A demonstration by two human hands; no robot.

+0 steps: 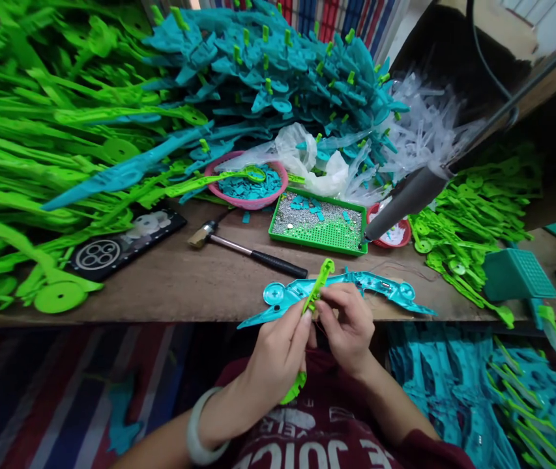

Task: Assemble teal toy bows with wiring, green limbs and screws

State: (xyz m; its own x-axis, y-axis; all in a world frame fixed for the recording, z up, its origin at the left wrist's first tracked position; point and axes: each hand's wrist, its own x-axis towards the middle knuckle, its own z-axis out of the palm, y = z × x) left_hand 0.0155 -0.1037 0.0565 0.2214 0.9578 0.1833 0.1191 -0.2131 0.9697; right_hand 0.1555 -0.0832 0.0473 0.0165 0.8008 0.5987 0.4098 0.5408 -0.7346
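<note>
My left hand is closed around a long bright green plastic part, which stands tilted, its upper end above the fingers and its round lower end below the palm. My right hand pinches at the middle of this green part with thumb and forefinger; anything small between those fingertips is hidden. Behind both hands, a blue bow-shaped plastic piece lies along the table's front edge, its hollow inner side up. A hammer with a black handle rests just beyond it.
A green tray of small metal bits stands behind the hammer. Beside it are a pink basket of blue pieces and a red basket. A grey electric screwdriver hangs at right. Heaps of green parts and blue parts crowd the table.
</note>
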